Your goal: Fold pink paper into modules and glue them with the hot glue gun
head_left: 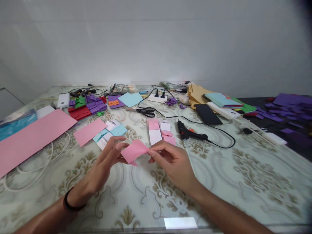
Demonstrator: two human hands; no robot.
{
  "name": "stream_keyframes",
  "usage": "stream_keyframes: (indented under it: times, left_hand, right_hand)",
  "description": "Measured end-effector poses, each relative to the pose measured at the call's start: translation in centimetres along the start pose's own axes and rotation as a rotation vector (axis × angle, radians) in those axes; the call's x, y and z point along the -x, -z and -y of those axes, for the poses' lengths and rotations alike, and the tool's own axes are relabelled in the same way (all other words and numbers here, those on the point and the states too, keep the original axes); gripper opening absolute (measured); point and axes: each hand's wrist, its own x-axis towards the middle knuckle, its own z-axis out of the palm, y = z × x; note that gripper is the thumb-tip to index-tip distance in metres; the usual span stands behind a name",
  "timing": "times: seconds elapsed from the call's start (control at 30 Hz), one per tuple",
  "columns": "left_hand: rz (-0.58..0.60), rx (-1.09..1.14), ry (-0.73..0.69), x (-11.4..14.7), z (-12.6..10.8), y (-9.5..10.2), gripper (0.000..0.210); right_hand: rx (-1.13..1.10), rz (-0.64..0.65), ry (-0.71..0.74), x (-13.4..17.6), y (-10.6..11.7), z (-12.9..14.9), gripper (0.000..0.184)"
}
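Note:
A small folded piece of pink paper [135, 150] is held above the table between my two hands. My right hand [172, 162] pinches its right corner between thumb and fingertips. At the left edge, my left hand [107, 161] has its fingers closed around the paper, with the upper finger curving above it; some fingertips are hidden behind the sheet. Just beyond lie a flat pink sheet [90, 131], several light blue and white folded pieces [118, 130], and a group of pink and white folded pieces [155, 136].
A black glue gun [192, 134] with its cord lies to the right, near a black phone [208, 114]. Scissors [146, 112] and a white power strip [158, 98] are farther back. A large pink sheet [36, 138] and white cable [46, 165] occupy the left; purple paper pieces [290, 105] lie far right.

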Motion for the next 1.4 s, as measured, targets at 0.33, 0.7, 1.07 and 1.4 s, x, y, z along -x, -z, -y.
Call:
stream_keyframes:
  times: [0.33, 0.7, 1.07, 1.4]
  left_hand:
    - [0.069, 0.079, 0.061, -0.4, -0.5, -0.5, 0.018]
    - [0.183, 0.172, -0.021, 0.3, -1.0, -0.7, 0.014]
    - [0.279, -0.066, -0.168, 0.7, -1.5, 0.1, 0.011]
    - [0.246, -0.255, -0.303, 0.7, -1.3, 0.7, 0.018]
  right_hand:
    - [-0.018, 0.149, -0.071, 0.3, 0.1, 0.3, 0.019]
    - [-0.409, 0.255, -0.217, -0.1, 0.3, -0.9, 0.015]
    - [-0.275, 0.27, 0.013, -0.2, 1.1, -0.2, 0.027]
    - [-0.139, 0.143, -0.139, 0.1, 0.3, 0.7, 0.016]
